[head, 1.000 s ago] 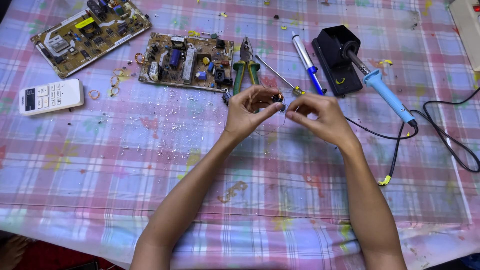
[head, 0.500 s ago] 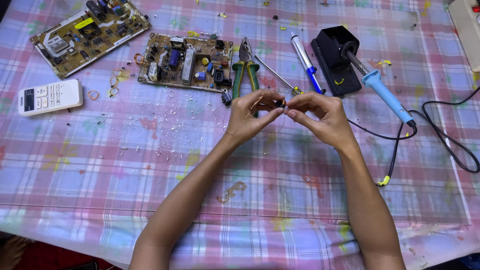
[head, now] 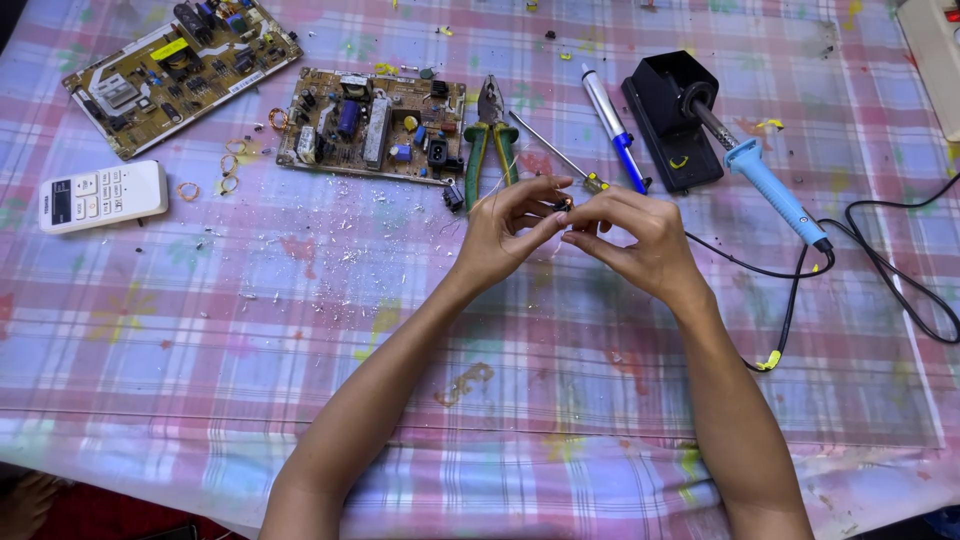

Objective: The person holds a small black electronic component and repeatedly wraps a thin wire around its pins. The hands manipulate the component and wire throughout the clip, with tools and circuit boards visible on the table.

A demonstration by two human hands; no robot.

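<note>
My left hand (head: pixel 508 230) and my right hand (head: pixel 635 240) meet over the middle of the checked tablecloth (head: pixel 300 330). Their fingertips pinch one small dark electronic part (head: pixel 562 206) between them; most of it is hidden by the fingers. Just behind the hands lie green-handled pliers (head: pixel 489 140), a thin metal screwdriver (head: pixel 560 158) and a small black part (head: pixel 454 195).
A brown circuit board (head: pixel 372 125) lies behind my left hand and a second board (head: pixel 175 70) at the far left. A white remote (head: pixel 100 195), a blue and silver pen-shaped tool (head: pixel 615 130), a black stand (head: pixel 675 115) holding a blue soldering iron (head: pixel 775 190) and its black cord (head: pixel 880 270) are also there.
Both hands have drawn closer together, so the fingertips now touch around the small part. Nothing else on the table has moved.
</note>
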